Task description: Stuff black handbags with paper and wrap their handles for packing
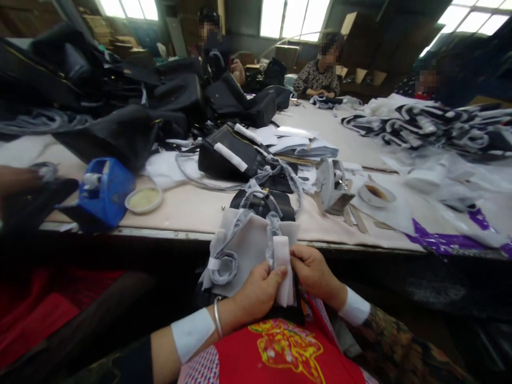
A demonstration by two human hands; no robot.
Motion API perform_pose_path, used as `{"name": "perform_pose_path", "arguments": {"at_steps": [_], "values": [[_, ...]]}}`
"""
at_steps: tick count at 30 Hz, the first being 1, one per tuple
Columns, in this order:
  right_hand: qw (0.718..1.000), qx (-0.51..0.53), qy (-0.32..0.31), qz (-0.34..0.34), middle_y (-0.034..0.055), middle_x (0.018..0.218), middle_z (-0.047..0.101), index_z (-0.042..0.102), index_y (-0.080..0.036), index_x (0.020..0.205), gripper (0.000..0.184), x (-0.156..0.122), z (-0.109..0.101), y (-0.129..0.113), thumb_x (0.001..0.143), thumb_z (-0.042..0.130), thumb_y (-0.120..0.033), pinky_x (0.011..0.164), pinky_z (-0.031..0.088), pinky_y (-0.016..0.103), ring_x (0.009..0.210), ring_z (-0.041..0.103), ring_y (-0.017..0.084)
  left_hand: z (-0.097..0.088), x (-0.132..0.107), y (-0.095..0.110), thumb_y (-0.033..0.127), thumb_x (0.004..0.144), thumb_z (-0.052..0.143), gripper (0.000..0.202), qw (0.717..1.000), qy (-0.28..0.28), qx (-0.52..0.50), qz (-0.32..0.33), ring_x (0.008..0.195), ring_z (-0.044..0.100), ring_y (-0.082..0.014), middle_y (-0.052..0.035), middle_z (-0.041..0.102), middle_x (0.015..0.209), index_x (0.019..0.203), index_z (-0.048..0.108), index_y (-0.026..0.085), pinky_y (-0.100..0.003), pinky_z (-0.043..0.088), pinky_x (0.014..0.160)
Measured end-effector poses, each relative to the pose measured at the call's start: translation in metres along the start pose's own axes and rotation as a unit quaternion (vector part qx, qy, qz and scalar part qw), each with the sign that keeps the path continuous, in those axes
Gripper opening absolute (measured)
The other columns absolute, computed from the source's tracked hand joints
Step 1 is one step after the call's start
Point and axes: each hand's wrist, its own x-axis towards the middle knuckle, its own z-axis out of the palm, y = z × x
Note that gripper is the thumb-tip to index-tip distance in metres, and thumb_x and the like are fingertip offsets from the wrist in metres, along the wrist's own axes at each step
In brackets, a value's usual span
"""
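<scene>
A black handbag, mostly covered by a grey protective sheet [244,250], rests on my lap against the table edge. Its strap is wound in grey wrapping [222,266]. My left hand [258,293] is closed, thumb pressing a white foam strip [282,266] that stands upright at the bag's handle. My right hand [314,273] is closed too, pinching the same strip from the right side. Both wrists wear white cuffs, and the left one also has a thin bangle.
On the long table [192,210] lie more black handbags [230,154], a blue plastic box [104,192], a small glue dish [144,199], a metal tool [333,186], papers and plastic wrap. Other people sit at the far end and at my left.
</scene>
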Motion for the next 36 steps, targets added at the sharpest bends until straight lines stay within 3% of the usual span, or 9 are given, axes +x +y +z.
{"name": "perform_pose_path", "arguments": {"at_steps": [4, 7, 14, 18, 21, 25, 27, 31, 36], "values": [[0.996, 0.046, -0.009, 0.078, 0.0032, 0.076, 0.069, 0.072, -0.017, 0.080, 0.023, -0.001, 0.003, -0.001, 0.088, 0.055, -0.031, 0.070, 0.050, 0.030, 0.075, 0.062, 0.020, 0.000, -0.001, 0.004, 0.052, 0.083, 0.064, 0.044, 1.000, 0.012, 0.022, -0.004, 0.068, 0.054, -0.0158, -0.0042, 0.063, 0.078, 0.097, 0.067, 0.011, -0.027, 0.045, 0.060], [0.994, 0.045, -0.001, 0.100, 0.0038, 0.079, 0.072, 0.074, -0.017, 0.085, 0.024, -0.001, 0.003, -0.001, 0.087, 0.057, -0.034, 0.071, 0.051, 0.031, 0.076, 0.063, 0.021, -0.001, -0.003, 0.006, 0.049, 0.083, 0.064, 0.040, 0.998, 0.036, 0.047, -0.016, 0.066, 0.051, -0.0156, -0.0042, 0.062, 0.076, 0.091, 0.067, 0.010, -0.026, 0.042, 0.058], [0.983, 0.112, -0.010, 0.148, 0.0044, 0.082, 0.074, 0.077, -0.016, 0.088, 0.028, -0.002, 0.004, -0.006, 0.084, 0.066, -0.042, 0.068, 0.053, 0.031, 0.074, 0.064, 0.022, -0.005, -0.005, 0.008, 0.042, 0.085, 0.062, 0.038, 0.999, 0.022, 0.046, -0.018, 0.071, 0.055, -0.0173, -0.0076, 0.067, 0.084, 0.098, 0.069, 0.008, -0.028, 0.044, 0.062], [0.985, 0.086, -0.064, 0.139, 0.0043, 0.081, 0.074, 0.078, -0.015, 0.090, 0.029, 0.006, 0.001, -0.011, 0.084, 0.066, -0.041, 0.074, 0.054, 0.034, 0.078, 0.065, 0.024, -0.008, -0.005, 0.004, 0.044, 0.085, 0.062, 0.042, 0.999, 0.010, 0.036, 0.002, 0.078, 0.059, -0.0208, -0.0098, 0.070, 0.091, 0.105, 0.069, 0.008, -0.030, 0.047, 0.068], [0.989, 0.048, -0.070, 0.123, 0.0043, 0.084, 0.074, 0.077, -0.016, 0.094, 0.028, 0.005, -0.002, -0.018, 0.084, 0.065, -0.039, 0.079, 0.054, 0.035, 0.080, 0.065, 0.023, -0.008, -0.007, 0.003, 0.046, 0.083, 0.065, 0.043, 0.999, 0.021, 0.024, 0.023, 0.081, 0.060, -0.0220, -0.0090, 0.070, 0.091, 0.104, 0.070, 0.010, -0.031, 0.049, 0.072], [0.970, 0.080, -0.122, 0.196, 0.0022, 0.076, 0.071, 0.074, -0.016, 0.105, 0.035, -0.006, -0.013, -0.018, 0.082, 0.070, -0.042, 0.059, 0.051, 0.028, 0.060, 0.059, 0.016, -0.007, -0.008, 0.003, 0.048, 0.082, 0.067, 0.044, 0.999, 0.023, 0.005, 0.027, 0.078, 0.060, -0.0207, -0.0071, 0.071, 0.088, 0.105, 0.072, 0.011, -0.030, 0.048, 0.072], [0.965, 0.064, -0.138, 0.215, 0.0018, 0.071, 0.069, 0.075, -0.015, 0.098, 0.033, -0.009, -0.021, -0.012, 0.082, 0.070, -0.043, 0.053, 0.046, 0.025, 0.056, 0.055, 0.014, -0.006, -0.008, 0.002, 0.049, 0.082, 0.067, 0.044, 1.000, 0.011, -0.005, 0.023, 0.076, 0.059, -0.0201, -0.0068, 0.071, 0.087, 0.103, 0.072, 0.011, -0.030, 0.048, 0.071], [0.980, 0.017, -0.116, 0.161, 0.0043, 0.077, 0.071, 0.076, -0.014, 0.080, 0.030, -0.001, -0.028, -0.005, 0.084, 0.067, -0.041, 0.065, 0.050, 0.028, 0.069, 0.061, 0.018, -0.006, -0.006, -0.004, 0.051, 0.080, 0.069, 0.046, 0.999, -0.001, -0.030, 0.012, 0.078, 0.061, -0.0207, -0.0074, 0.072, 0.090, 0.104, 0.072, 0.011, -0.030, 0.049, 0.070], [0.981, 0.029, -0.138, 0.132, 0.0031, 0.078, 0.074, 0.078, -0.014, 0.087, 0.025, 0.016, -0.013, -0.008, 0.084, 0.057, -0.027, 0.074, 0.055, 0.033, 0.078, 0.065, 0.023, -0.008, -0.004, -0.013, 0.051, 0.078, 0.073, 0.046, 1.000, 0.012, -0.024, -0.004, 0.073, 0.061, -0.0187, -0.0067, 0.072, 0.085, 0.097, 0.071, 0.010, -0.028, 0.049, 0.065]]}}
